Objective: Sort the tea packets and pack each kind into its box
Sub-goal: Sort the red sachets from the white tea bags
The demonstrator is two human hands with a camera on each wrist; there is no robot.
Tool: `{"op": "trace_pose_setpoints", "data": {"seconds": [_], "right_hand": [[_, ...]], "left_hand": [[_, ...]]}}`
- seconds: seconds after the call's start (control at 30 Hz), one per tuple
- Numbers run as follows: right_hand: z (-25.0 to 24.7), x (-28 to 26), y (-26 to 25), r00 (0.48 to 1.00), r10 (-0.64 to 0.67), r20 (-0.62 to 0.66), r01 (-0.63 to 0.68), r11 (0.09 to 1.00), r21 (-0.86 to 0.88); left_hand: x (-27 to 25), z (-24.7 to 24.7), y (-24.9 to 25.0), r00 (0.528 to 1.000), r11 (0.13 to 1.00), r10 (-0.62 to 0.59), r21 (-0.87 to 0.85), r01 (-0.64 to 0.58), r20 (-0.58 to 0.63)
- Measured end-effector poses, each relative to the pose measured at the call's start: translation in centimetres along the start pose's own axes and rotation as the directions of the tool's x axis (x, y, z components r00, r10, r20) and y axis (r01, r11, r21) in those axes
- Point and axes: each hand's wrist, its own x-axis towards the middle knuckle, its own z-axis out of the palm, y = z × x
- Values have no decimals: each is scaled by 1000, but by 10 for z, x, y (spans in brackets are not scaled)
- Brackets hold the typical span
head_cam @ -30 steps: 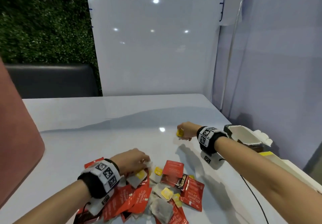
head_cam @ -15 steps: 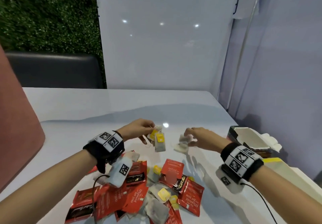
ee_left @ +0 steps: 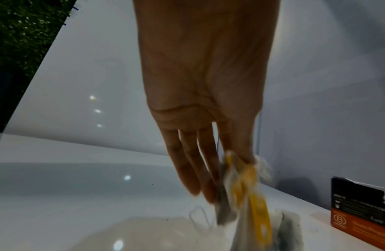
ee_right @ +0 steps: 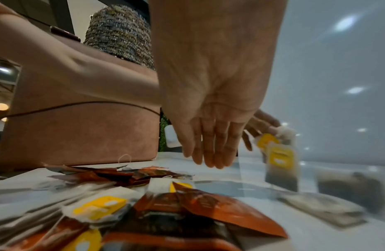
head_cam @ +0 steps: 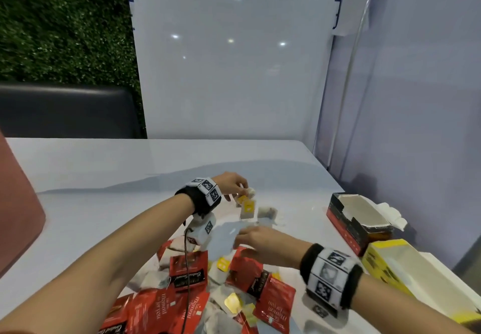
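Observation:
My left hand [head_cam: 240, 190] pinches a few white tea bags with yellow tags [head_cam: 246, 205] by their tops, dangling just above the table beyond the pile. In the left wrist view my left hand [ee_left: 236, 163] has thumb and forefinger on the tea bags [ee_left: 249, 186], the other fingers straight. My right hand [head_cam: 242, 234] hovers over the pile's far edge with nothing in it; in the right wrist view my right hand [ee_right: 208, 159] shows straight fingers. The pile of red packets [head_cam: 187, 274] and loose tea bags [head_cam: 231, 302] lies near me. Two loose tea bags [head_cam: 266, 212] lie under the left hand.
An open red and black box [head_cam: 356, 219] stands at the right, also in the left wrist view as the box [ee_left: 359, 203]. A yellow box [head_cam: 406, 276] lies open nearer me. A pink chair back [head_cam: 15, 219] is at the left. A wrist cable [head_cam: 186, 268] crosses the pile.
My left hand lifted yellow-tagged tea bags out of the pile and carried them forward and right. My right hand let go of its tea bag and drew back to the pile.

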Motion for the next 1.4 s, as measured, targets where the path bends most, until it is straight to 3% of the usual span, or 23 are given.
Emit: {"op": "trace_pose_setpoints", "data": {"seconds": [0.07, 0.13, 0.23, 0.37, 0.5, 0.77, 0.9, 1.0, 1.23, 1.3, 1.4], "right_hand": [[2, 21, -12, 995, 20, 97, -19, 1000, -10], [4, 34, -22, 981, 42, 188, -38, 999, -25], [9, 47, -30, 969, 73, 236, -54, 995, -83], [13, 55, -32, 955, 133, 266, -132, 991, -19], [16, 55, -30, 944, 187, 272, -208, 977, 52], [15, 46, -32, 927, 203, 315, -238, 968, 77], [21, 45, -35, 940, 179, 290, -219, 969, 112], [16, 41, -33, 955, 156, 254, -210, 956, 202], [-11, 29, -4, 982, 188, -7, -158, 846, 509], [-12, 29, 3, 974, 226, -9, -196, 863, 466], [-4, 31, 3, 958, 286, 26, -286, 936, 204]], "left_hand": [[-4, 2, -1, 985, 995, -29, -91, 45, 168], [-17, -1, -4, 968, 982, -34, -173, 79, 250], [-48, -17, -22, 976, 981, 1, -187, 41, 216], [-95, -23, -68, 982, 998, -37, 63, 25, 183], [-135, 3, -99, 964, 956, -110, 290, 37, 242], [-145, 28, -94, 992, 926, -44, 378, -4, 120], [-143, 31, -87, 991, 897, -48, 442, -12, 126], [-143, 35, -87, 992, 921, -26, 389, -25, 125], [-142, 40, -90, 998, 951, -49, 306, 32, 48], [-143, 42, -91, 996, 957, -80, 281, 63, 47], [-141, 43, -92, 993, 948, -110, 306, 88, 53]]}}
